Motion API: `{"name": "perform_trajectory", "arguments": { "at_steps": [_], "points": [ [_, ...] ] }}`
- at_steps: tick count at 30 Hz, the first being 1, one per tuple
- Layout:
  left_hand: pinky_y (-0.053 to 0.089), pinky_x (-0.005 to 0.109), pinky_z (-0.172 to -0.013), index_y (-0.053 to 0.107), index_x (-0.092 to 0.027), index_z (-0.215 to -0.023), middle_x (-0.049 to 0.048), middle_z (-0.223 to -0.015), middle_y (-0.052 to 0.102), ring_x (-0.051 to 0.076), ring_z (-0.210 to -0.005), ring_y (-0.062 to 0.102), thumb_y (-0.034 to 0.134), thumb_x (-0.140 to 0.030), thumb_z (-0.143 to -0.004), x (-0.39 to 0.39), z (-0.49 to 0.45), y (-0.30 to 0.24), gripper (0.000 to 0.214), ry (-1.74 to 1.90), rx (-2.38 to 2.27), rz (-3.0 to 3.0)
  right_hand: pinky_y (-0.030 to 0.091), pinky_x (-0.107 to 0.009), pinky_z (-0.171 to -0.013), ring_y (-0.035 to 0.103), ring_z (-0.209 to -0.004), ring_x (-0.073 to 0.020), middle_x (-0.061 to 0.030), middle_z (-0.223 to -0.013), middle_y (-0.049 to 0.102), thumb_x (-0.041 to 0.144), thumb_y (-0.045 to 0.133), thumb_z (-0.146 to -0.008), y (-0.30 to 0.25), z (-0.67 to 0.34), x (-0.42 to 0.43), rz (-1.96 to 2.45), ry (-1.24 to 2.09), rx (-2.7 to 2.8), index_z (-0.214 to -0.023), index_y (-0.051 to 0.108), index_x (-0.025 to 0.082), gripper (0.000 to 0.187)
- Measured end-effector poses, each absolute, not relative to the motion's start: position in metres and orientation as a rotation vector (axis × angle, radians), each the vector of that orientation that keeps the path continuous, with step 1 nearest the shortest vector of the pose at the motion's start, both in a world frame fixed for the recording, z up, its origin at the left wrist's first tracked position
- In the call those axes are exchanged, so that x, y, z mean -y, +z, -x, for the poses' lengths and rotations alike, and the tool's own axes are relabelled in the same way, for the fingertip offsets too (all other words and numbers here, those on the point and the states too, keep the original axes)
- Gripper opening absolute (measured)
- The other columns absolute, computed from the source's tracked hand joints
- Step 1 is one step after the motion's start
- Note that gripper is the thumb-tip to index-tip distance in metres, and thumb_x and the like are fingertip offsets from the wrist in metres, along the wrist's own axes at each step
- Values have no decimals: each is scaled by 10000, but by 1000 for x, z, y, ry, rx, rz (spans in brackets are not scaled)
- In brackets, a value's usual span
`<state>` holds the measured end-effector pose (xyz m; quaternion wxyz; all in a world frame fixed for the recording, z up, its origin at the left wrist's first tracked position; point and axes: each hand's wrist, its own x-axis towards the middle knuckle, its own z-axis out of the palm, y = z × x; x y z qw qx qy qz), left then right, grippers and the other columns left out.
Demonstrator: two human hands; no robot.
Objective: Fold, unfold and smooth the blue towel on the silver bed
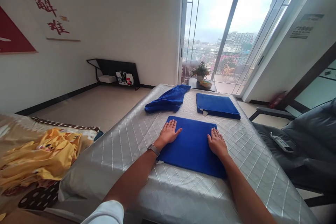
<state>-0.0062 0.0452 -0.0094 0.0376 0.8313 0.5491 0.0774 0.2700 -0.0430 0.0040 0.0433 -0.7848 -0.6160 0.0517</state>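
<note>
A folded blue towel (193,147) lies flat on the silver quilted bed cover (183,196). My left hand (169,132) rests palm down on the towel's left edge, fingers stretched out. My right hand (216,142) lies flat on its right edge, fingers together and extended. Neither hand grips anything. Farther back, a second folded blue towel (216,105) sits neatly at the right. A crumpled blue towel (169,99) lies at the left of it.
A yellow and brown blanket (36,157) is heaped at the left. A dark armchair (309,147) with a remote (283,142) stands at the right. A small table with a potted plant (201,71) stands by the glass balcony door.
</note>
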Motion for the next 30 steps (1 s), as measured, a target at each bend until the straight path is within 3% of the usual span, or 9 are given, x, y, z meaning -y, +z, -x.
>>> {"name": "perform_trajectory", "arguments": {
  "at_steps": [30],
  "points": [
    [145, 442, -1271, 293, -64, -1586, 149, -1648, 297, 286, -1547, 204, 176, -622, -1023, -43, 6, -7, 801, 263, -1665, -2539, 120, -387, -1254, 161, -1556, -224, -105, -1683, 215, 409, 174, -1039, 0, -273, 40, 2400, 119, 1926, -1603, 253, 52, 672]
  ]
}}
